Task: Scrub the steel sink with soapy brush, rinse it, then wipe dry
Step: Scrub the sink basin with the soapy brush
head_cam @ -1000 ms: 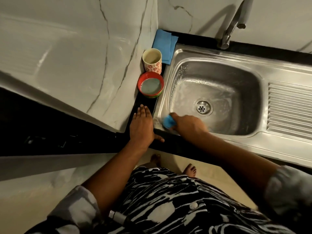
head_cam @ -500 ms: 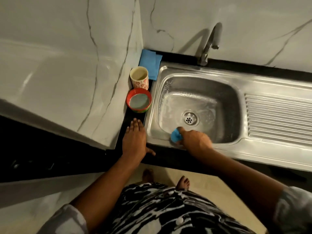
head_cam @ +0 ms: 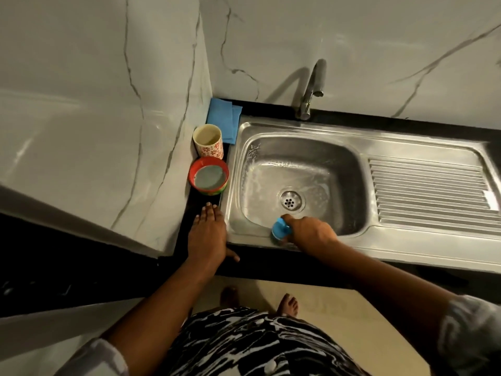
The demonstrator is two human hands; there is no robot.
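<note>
The steel sink (head_cam: 352, 143) has a wet, soapy basin with a round drain (head_cam: 290, 200) near its front. My right hand (head_cam: 311, 232) grips a small blue brush (head_cam: 279, 228) and holds it against the basin's front wall, just below the drain. My left hand (head_cam: 207, 236) rests flat on the black counter (head_cam: 195, 210) at the sink's front left corner, fingers straight. A folded blue cloth (head_cam: 223, 120) lies at the back left, beside the sink rim.
A red bowl of soapy water (head_cam: 208, 177) and a flower-patterned cup (head_cam: 208, 141) stand on the counter strip left of the sink. The tap (head_cam: 311, 88) rises behind the basin. A ribbed draining board (head_cam: 428, 194) lies to the right. Marble walls enclose the corner.
My right hand has slid the brush to the right along the basin's front wall, from the front left corner to below the drain. My left hand stays on the counter.
</note>
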